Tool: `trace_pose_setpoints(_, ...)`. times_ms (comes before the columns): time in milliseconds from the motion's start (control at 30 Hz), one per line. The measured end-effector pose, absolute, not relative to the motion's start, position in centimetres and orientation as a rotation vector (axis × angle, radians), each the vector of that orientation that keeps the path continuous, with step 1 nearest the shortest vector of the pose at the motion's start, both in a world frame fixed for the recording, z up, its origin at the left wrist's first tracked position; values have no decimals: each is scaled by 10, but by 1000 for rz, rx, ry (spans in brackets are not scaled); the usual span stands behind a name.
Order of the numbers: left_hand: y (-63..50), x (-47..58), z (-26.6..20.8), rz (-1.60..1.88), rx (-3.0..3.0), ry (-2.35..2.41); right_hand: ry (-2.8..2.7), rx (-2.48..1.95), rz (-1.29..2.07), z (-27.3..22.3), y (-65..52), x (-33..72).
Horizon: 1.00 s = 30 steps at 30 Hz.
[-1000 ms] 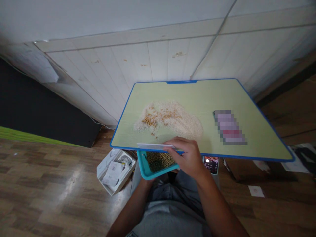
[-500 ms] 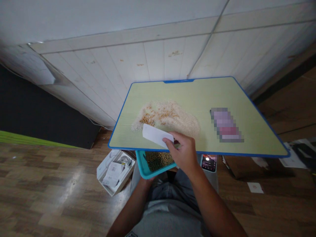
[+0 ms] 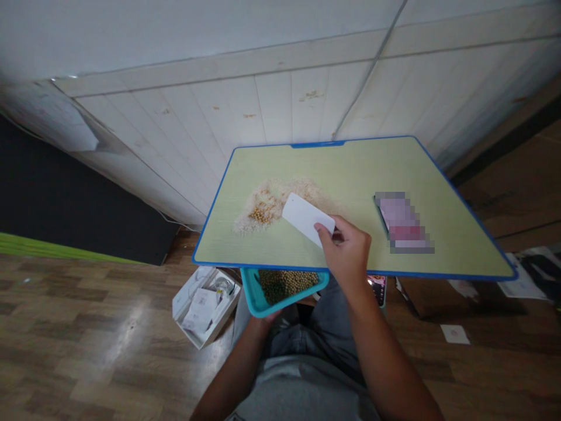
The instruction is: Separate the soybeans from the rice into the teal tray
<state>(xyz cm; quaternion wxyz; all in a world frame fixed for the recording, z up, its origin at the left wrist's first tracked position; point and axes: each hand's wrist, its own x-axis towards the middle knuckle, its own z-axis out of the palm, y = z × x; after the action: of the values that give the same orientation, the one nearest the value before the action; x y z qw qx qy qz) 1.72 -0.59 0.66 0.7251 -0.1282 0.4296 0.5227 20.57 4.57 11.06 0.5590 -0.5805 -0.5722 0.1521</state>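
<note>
**Card over the grain pile**

The right hand (image 3: 348, 254) pinches a white card (image 3: 307, 219) above the rice (image 3: 272, 204) on the counter (image 3: 438, 164). The left hand (image 3: 267, 317), mostly hidden, holds a teal tray (image 3: 252, 292) of beans under the counter's near edge.

Both forearms (image 3: 385, 356) are bare, no sleeves showing; the person wears a grey top (image 3: 298, 392) and blue-grey trousers (image 3: 333, 327).

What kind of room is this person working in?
Probably a home or small workroom: a blue-edged desk against a white panelled wall, a wood-look floor, and an open box of odds and ends lying on it.
</note>
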Motion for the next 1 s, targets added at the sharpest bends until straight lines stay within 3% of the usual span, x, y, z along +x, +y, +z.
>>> trace_pose_setpoints(1000,1,22,20,1135,-298,979,-1510,-1078,202,106,59,206)
